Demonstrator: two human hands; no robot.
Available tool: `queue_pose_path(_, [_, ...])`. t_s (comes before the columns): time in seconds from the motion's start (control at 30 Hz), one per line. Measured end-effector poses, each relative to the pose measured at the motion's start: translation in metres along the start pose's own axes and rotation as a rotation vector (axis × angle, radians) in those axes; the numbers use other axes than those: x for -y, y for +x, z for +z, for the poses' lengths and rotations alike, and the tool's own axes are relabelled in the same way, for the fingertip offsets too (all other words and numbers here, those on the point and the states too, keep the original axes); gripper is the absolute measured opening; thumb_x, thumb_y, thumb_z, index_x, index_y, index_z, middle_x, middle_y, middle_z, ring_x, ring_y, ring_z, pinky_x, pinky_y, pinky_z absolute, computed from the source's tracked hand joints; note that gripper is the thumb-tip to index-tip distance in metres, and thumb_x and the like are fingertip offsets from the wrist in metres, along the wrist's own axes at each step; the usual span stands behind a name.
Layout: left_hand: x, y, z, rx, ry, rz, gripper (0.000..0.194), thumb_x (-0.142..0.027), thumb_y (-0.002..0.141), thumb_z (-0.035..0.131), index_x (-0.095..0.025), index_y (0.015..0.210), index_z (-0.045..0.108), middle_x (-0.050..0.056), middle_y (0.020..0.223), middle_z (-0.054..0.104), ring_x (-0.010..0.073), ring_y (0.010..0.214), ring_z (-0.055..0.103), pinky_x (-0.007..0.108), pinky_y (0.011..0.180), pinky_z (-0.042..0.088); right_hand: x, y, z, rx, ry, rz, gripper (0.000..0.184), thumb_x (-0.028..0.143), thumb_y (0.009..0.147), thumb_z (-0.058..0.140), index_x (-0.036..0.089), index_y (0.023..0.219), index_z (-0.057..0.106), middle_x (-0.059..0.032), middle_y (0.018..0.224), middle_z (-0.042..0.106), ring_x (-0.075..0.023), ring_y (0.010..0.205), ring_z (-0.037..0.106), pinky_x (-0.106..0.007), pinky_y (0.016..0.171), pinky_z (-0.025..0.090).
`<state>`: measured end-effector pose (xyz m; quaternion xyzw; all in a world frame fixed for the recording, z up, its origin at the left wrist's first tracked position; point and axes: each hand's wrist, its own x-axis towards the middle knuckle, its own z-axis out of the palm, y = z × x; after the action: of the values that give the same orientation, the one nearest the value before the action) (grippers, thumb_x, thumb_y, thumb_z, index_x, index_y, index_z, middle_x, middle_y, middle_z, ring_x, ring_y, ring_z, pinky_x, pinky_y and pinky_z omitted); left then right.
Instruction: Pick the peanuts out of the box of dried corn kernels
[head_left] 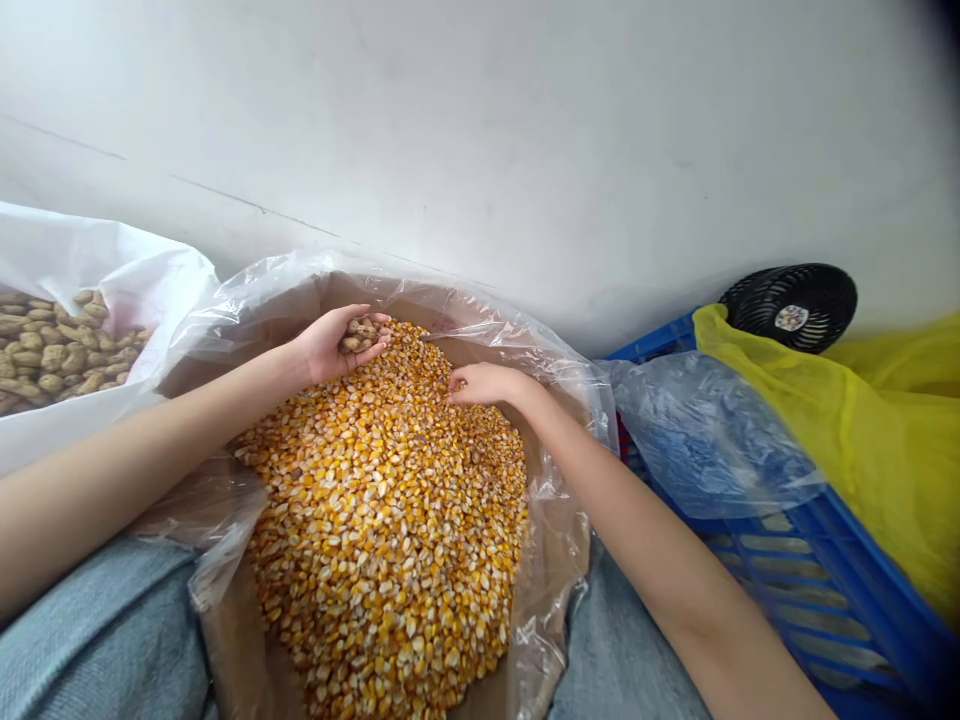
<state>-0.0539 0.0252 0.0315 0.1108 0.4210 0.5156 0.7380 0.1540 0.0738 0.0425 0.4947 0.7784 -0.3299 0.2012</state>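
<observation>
In the head view my left hand (337, 343) is cupped palm up over the far left side of a heap of dried corn kernels (390, 500). Several peanuts in their shells (361, 335) rest in its palm, under half-curled fingers. My right hand (480, 384) is at the far right side of the heap, its fingers curled in together at the kernels. Something small shows at those fingertips, but its kind is unclear. A clear plastic bag (551, 500) lines the brown-walled container around the corn.
A white sack (150, 262) with unshelled peanuts (67, 345) stands at the left. To the right is a blue plastic crate (825, 530) with a crumpled clear bag (705, 430), yellow mesh cloth (877, 430) and a black fan (795, 305). A pale wall (480, 150) rises behind.
</observation>
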Motion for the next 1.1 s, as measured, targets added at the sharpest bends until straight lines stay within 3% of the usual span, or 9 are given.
queue_pose_path(0.07, [0.0,0.001,0.0,-0.005,0.007,0.003,0.017,-0.019,0.077,0.041,-0.008,0.079,0.054,0.008,0.064,0.056,0.011,0.059,0.057,0.018,0.052,0.049,-0.01,-0.003,0.008,0.115,-0.089,0.25,0.024,0.024,0.04,0.069,0.01,0.057,0.06,-0.0094,0.069,0.057,-0.0279,0.082,0.052,-0.047,0.081,0.034])
queue_pose_path(0.13, [0.001,0.001,-0.001,-0.021,0.017,-0.001,0.018,-0.02,0.077,0.041,-0.008,0.08,0.054,0.008,0.064,0.056,0.0109,0.059,0.057,0.018,0.052,0.049,-0.017,-0.007,0.024,0.297,-0.079,0.379,0.024,0.023,0.036,0.069,0.009,0.052,0.056,-0.008,0.058,0.055,-0.0278,0.074,0.054,-0.049,0.073,0.038])
queue_pose_path(0.2, [0.001,0.002,-0.001,-0.031,0.024,-0.011,0.019,-0.02,0.078,0.04,-0.008,0.082,0.054,0.008,0.064,0.056,0.0109,0.059,0.057,0.018,0.052,0.049,-0.022,-0.009,0.041,0.38,-0.083,0.413,0.02,0.017,0.036,0.067,0.008,0.048,0.053,-0.0078,0.051,0.053,-0.0286,0.07,0.055,-0.049,0.068,0.039])
queue_pose_path(0.33, [0.002,0.002,-0.002,-0.02,0.017,-0.027,0.02,-0.02,0.078,0.039,-0.008,0.082,0.054,0.008,0.063,0.056,0.0106,0.059,0.057,0.018,0.052,0.049,-0.027,-0.005,0.061,0.384,-0.14,0.401,0.013,0.004,0.04,0.058,0.008,0.042,0.046,-0.0075,0.043,0.048,-0.0285,0.066,0.055,-0.047,0.064,0.041])
queue_pose_path(0.57, [0.002,0.002,-0.003,0.004,-0.009,-0.027,0.019,-0.02,0.078,0.039,-0.007,0.082,0.054,0.007,0.065,0.056,0.0107,0.06,0.057,0.019,0.054,0.05,-0.037,-0.002,0.03,0.155,-0.103,0.168,0.028,0.003,0.05,0.047,0.013,0.075,0.056,-0.0033,0.062,0.054,-0.0161,0.059,0.052,-0.033,0.064,0.042])
queue_pose_path(0.67, [0.002,0.002,-0.003,-0.002,0.0,-0.024,0.019,-0.019,0.078,0.039,-0.008,0.081,0.054,0.007,0.065,0.056,0.0105,0.059,0.057,0.019,0.054,0.05,-0.034,0.0,0.023,-0.028,0.22,-0.032,0.027,0.011,0.062,0.035,0.016,0.084,0.051,-0.0028,0.081,0.055,-0.0082,0.058,0.047,-0.02,0.055,0.038])
queue_pose_path(0.77, [0.003,0.002,-0.002,-0.006,0.015,-0.022,0.019,-0.018,0.078,0.039,-0.007,0.079,0.054,0.007,0.064,0.056,0.01,0.059,0.057,0.019,0.055,0.05,-0.018,0.009,0.029,-0.152,0.545,-0.146,0.022,0.013,0.065,0.028,0.013,0.077,0.047,-0.0021,0.073,0.053,-0.0049,0.053,0.042,-0.015,0.046,0.029])
queue_pose_path(0.97, [0.003,0.003,-0.003,-0.02,0.042,-0.005,0.018,-0.019,0.077,0.04,-0.007,0.08,0.053,0.006,0.065,0.056,0.0099,0.061,0.057,0.018,0.055,0.049,0.036,0.013,0.05,-0.255,0.189,-0.365,0.027,0.037,0.075,0.039,0.016,0.089,0.049,-0.0011,0.073,0.053,-0.0086,0.064,0.046,-0.02,0.058,0.032])
queue_pose_path(1.1, [0.004,0.005,-0.003,-0.022,0.047,-0.008,0.018,-0.019,0.076,0.041,-0.007,0.081,0.054,0.006,0.067,0.056,0.01,0.062,0.057,0.018,0.057,0.049,0.045,0.008,0.05,-0.222,0.098,-0.419,0.02,0.032,0.072,0.048,0.014,0.082,0.049,-0.0013,0.076,0.052,-0.0085,0.066,0.044,-0.021,0.061,0.032])
